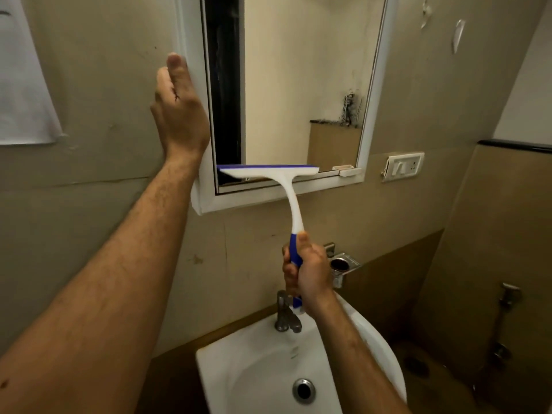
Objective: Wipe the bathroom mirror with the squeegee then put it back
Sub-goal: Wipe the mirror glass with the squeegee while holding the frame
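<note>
Head | right hand (307, 270) grips squeegee (270, 171) handle | left hand (179, 109) flat on mirror (301, 85) frame

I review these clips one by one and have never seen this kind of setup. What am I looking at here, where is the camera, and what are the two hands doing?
There is no machine: a person wears a wide-angle camera on the head, looking forward and down at their own bare arms. The right hand grips the blue handle of a squeegee, whose blade lies across the bottom of the mirror. The left hand rests with straight fingers against the left side of the mirror's white frame. Below are a white sink with a tap. A switch plate sits on the wall to the right.
</note>
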A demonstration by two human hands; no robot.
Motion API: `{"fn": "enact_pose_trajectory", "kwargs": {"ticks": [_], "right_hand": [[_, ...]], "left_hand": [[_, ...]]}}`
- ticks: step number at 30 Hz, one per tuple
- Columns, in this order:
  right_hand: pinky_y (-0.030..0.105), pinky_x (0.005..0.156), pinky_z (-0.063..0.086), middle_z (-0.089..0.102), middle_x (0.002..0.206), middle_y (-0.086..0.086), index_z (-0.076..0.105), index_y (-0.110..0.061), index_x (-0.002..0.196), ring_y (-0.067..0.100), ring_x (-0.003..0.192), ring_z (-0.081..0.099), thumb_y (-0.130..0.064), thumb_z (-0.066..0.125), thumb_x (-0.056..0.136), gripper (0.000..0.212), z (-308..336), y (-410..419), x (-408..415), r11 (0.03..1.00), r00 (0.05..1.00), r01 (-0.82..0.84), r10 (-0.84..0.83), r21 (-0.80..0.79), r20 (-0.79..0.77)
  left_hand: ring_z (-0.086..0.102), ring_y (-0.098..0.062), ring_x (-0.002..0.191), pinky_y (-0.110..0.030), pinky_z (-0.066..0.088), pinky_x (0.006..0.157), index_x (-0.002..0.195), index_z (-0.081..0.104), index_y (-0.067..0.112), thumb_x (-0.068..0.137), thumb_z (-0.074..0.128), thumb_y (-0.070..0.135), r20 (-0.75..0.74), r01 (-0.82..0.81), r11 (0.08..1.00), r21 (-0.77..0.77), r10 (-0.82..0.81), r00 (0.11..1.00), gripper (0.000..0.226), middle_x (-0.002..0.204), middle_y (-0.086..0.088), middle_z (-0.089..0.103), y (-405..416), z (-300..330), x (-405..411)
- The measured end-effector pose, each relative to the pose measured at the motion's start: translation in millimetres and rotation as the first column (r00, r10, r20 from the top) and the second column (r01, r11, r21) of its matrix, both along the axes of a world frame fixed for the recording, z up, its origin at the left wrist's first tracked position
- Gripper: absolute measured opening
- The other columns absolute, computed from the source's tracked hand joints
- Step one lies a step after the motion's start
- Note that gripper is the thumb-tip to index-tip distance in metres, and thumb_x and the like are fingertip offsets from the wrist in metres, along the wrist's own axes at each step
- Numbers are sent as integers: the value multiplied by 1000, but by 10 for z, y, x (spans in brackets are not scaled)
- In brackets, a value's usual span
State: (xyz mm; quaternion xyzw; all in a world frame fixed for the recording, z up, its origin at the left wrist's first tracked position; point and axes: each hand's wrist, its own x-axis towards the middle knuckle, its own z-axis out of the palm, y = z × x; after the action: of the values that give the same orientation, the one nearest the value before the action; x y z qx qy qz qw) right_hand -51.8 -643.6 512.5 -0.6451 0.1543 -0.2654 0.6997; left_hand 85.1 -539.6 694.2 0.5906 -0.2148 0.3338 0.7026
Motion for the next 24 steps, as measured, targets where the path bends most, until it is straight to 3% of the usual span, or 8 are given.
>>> {"fn": "enact_pose_trajectory", "kwargs": {"ticks": [7, 14, 19, 24], "right_hand": [[25, 42, 29, 46, 52, -5, 57, -16, 78, 9, 42, 37, -53, 34, 98, 48, 587, -50, 77, 1000, 995, -16, 18, -22, 95], [24, 39, 30, 45, 52, -5, 56, -14, 80, 10, 41, 35, -52, 34, 97, 48, 300, 70, 100, 999, 996, 1, -4, 44, 87], [28, 40, 27, 43, 52, -6, 55, -17, 77, 10, 41, 32, -57, 34, 97, 49, 1179, 134, 322, 999, 965, -36, 33, 5, 258], [25, 39, 35, 46, 52, -3, 56, -14, 82, 12, 40, 38, -58, 33, 97, 51, 2091, 110, 491, 996, 904, -69, 90, -65, 418]], "left_hand": [[36, 30, 47, 7, 28, 51, 73, 31, 38, 106, 24, 31, -4, 22, 999, 25, -22, 1000, 34, 68, 21, 31, 19, 41, -21], [40, 30, 52, 6, 31, 51, 73, 34, 37, 105, 24, 34, 1, -6, 1000, 30, 6, 1000, 34, 69, 20, 35, 24, 27, 38], [41, 22, 48, 2, 33, 47, 79, 42, 29, 105, 24, 34, 17, -23, 998, 66, 21, 1000, 33, 67, 15, 36, 32, 17, 93], [43, 11, 48, -5, 34, 44, 89, 48, 15, 105, 23, 37, 53, -23, 997, 68, 19, 998, 37, 65, 8, 38, 17, -13, 220]]}}
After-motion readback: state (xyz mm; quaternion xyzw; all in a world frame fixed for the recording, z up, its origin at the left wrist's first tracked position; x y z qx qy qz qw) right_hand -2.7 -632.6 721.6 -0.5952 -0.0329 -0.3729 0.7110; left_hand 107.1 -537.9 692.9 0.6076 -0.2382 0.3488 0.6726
